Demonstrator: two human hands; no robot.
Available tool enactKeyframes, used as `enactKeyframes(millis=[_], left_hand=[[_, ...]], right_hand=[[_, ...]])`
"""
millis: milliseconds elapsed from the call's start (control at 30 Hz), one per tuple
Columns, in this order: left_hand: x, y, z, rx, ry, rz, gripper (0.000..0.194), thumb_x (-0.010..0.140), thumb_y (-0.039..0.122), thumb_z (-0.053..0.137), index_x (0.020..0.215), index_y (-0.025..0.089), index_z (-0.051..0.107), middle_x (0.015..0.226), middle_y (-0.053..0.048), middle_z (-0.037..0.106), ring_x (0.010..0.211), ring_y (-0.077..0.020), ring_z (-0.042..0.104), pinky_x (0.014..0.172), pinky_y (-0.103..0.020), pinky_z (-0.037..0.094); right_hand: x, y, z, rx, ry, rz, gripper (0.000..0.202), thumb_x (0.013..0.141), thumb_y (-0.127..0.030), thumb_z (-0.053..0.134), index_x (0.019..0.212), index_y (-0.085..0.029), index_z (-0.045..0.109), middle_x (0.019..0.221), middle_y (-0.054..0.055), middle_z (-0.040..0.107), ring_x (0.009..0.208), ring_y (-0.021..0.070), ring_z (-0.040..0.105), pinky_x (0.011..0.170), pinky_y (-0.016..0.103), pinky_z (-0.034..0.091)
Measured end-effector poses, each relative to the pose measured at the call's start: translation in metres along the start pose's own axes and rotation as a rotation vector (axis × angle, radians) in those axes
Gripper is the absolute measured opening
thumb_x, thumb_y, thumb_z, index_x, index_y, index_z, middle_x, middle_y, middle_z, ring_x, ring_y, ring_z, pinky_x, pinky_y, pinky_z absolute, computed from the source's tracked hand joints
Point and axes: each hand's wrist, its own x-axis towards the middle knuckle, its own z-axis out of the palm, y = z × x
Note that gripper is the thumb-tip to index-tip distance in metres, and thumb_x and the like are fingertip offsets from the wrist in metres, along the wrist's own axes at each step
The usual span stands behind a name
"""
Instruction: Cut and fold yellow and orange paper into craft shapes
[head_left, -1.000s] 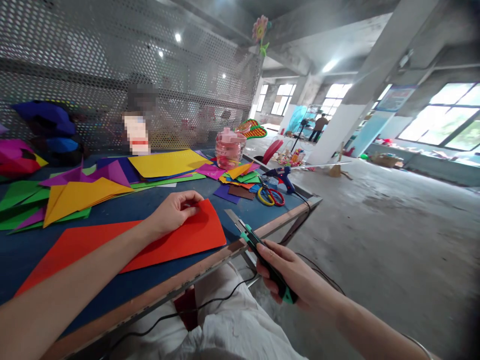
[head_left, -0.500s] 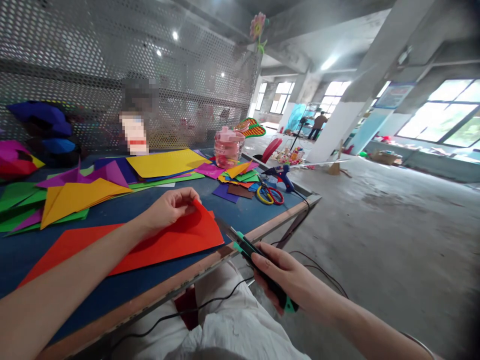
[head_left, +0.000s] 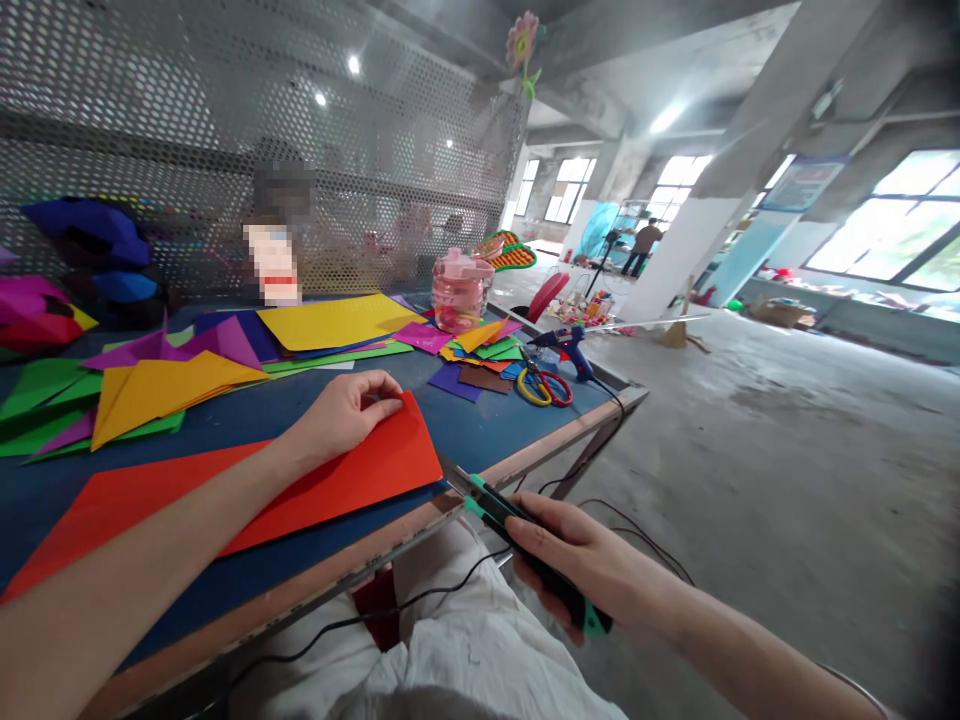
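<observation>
While the left hand [head_left: 341, 415] presses down on the far corner of a large red paper sheet [head_left: 247, 490], the right hand [head_left: 577, 565] holds a utility knife [head_left: 525, 545] just off the near edge of the table [head_left: 480, 430]. The red sheet lies flat on the blue tabletop, its long axis running from the near left side toward the near right corner, ending in a point close to the table's wooden rim. The knife points up and left, its blade tip at the table's near edge, just beside the sheet's right-hand point; whether blade and paper touch cannot be told. The right hand is therefore the nearer one to that free point, while the left sits on top of the sheet further in.

The left hand is loosely curled, fingertips and thumb resting on the sheet's upper edge, pinning rather than lifting it. The right hand is closed in a full grip round the knife's black and green handle, thumb along the top.

Further back on the table lie yellow folded paper [head_left: 161, 390], a flat yellow sheet [head_left: 334, 322], small coloured scraps, scissors [head_left: 544, 387] with yellow and red handles, a blue glue gun [head_left: 574, 345] near the far right corner, and a pink jar [head_left: 459, 292]. A perforated metal screen [head_left: 225, 150] stands behind the far edge.
</observation>
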Motion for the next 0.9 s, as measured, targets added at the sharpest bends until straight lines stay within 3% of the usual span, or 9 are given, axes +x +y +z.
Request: enactKeyframes(millis=[200,500,733,900], left_hand=[[0.0,-0.001,0.002,0.09,0.025,0.026,0.031,0.085,0.05,0.058,0.089,0.021,0.068,0.092,-0.006,0.076,0.086,-0.0262,0.068,0.082,-0.039,0.052],[-0.005,-0.001,0.009,0.197,0.003,0.081,0.024,0.091,0.043,0.052,0.09,0.022,0.065,0.09,-0.004,0.075,0.083,-0.0247,0.068,0.079,-0.037,0.051],[-0.012,-0.011,0.022,0.245,-0.054,0.256,0.025,0.091,0.025,0.049,0.111,0.021,0.063,0.117,-0.01,0.069,0.109,-0.0273,0.064,0.099,-0.044,0.05],[-0.011,-0.012,0.022,0.221,-0.16,0.362,0.029,0.097,0.027,0.046,0.098,0.022,0.074,0.118,-0.007,0.072,0.109,-0.0222,0.069,0.102,-0.036,0.052]], right_hand=[[0.001,-0.005,-0.003,-0.133,-0.004,-0.05,0.047,0.094,-0.068,0.056,0.089,-0.023,0.044,0.068,-0.009,0.052,0.044,0.0034,0.048,0.036,0.014,0.044],[0.004,-0.006,-0.012,-0.133,-0.086,0.023,0.049,0.092,-0.07,0.058,0.096,-0.022,0.046,0.07,-0.009,0.053,0.046,0.0032,0.049,0.036,0.013,0.04],[0.004,-0.003,-0.013,-0.134,-0.09,0.053,0.049,0.093,-0.07,0.057,0.095,-0.022,0.047,0.071,-0.009,0.053,0.047,0.0034,0.05,0.037,0.013,0.036],[0.004,-0.003,-0.016,-0.091,-0.108,0.071,0.047,0.093,-0.068,0.058,0.097,-0.023,0.047,0.073,-0.008,0.055,0.048,0.0031,0.049,0.038,0.013,0.036]])
